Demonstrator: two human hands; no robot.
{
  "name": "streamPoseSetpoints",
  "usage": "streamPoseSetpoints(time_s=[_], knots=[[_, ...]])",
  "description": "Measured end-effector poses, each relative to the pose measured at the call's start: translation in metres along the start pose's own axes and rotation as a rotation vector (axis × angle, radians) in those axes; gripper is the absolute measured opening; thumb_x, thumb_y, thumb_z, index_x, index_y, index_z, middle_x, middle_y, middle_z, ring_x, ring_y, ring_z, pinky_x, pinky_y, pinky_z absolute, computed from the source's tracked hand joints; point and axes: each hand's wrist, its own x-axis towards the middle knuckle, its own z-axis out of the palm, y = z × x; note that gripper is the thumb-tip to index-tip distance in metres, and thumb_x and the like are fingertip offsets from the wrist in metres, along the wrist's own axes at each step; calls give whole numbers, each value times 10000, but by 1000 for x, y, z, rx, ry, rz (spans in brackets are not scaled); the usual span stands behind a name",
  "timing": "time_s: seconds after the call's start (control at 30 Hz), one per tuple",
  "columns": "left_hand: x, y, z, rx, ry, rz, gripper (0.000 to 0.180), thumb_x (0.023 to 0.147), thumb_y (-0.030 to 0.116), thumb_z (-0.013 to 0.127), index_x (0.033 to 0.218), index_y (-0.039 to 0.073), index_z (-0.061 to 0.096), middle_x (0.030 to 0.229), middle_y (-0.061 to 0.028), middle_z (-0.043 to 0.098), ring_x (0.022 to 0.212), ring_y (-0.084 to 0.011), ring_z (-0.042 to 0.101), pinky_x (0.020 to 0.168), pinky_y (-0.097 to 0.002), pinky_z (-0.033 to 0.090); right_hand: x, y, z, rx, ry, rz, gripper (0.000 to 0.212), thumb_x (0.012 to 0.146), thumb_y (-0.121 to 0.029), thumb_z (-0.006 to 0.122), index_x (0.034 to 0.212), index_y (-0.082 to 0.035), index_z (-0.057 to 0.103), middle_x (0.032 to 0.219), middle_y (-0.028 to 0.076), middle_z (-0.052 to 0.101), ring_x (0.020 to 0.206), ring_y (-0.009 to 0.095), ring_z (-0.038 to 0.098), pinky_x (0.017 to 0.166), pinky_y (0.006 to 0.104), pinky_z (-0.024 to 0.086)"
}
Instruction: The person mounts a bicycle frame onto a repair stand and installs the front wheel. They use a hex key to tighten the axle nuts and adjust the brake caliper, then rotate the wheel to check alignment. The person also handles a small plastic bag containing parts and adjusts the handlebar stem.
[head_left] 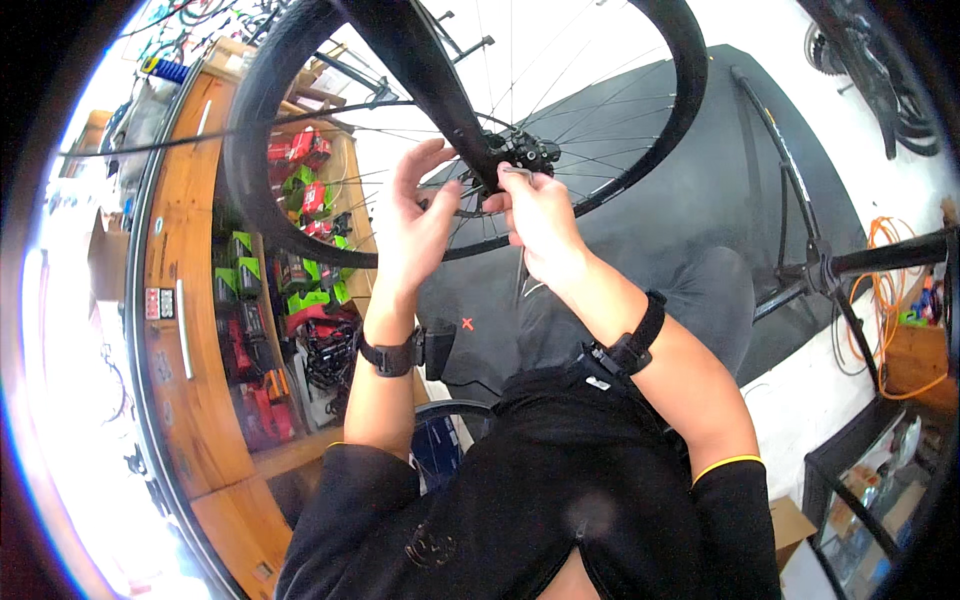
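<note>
Left of the wheel (pixel 690 60), red packs (pixel 314 198) and green-black packs (pixel 245 265) are held in a wooden cabinet (pixel 190 420). At the wheel's hub (pixel 530 150), the left hand (pixel 410 215) is held part-open beside the fork (pixel 430 85); the right hand's (pixel 545 225) grip is narrowed on a small metallic piece (pixel 518 171), partly hidden. Right of the wheel, a dark mat (pixel 725 200) is spread toward a stand (pixel 820 265).
</note>
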Motion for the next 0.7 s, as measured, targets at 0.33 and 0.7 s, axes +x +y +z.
streamPoseSetpoints(time_s=[0.33, 0.7], knots=[[-53, -47, 2, -573, -314, -632, 313, 861, -13, 392, 1088, -22, 607, 886, -39, 617, 673, -89, 501, 631, -209, 414, 5, 22, -59, -622, 14, -271, 325, 991, -290, 507, 853, -23, 629, 712, -5, 562, 559, 65, 459, 497, 233, 350], [-63, -83, 57, -966, -250, -785, 207, 972, 85, 583, 1118, -63, 585, 1128, -155, 661, 1045, -189, 656, 911, -237, 558, -60, -29, -121, -401, -181, -205, 228, 1033, -226, 448, 1000, -36, 569, 730, 23, 621, 585, 67, 530, 523, 201, 399]])
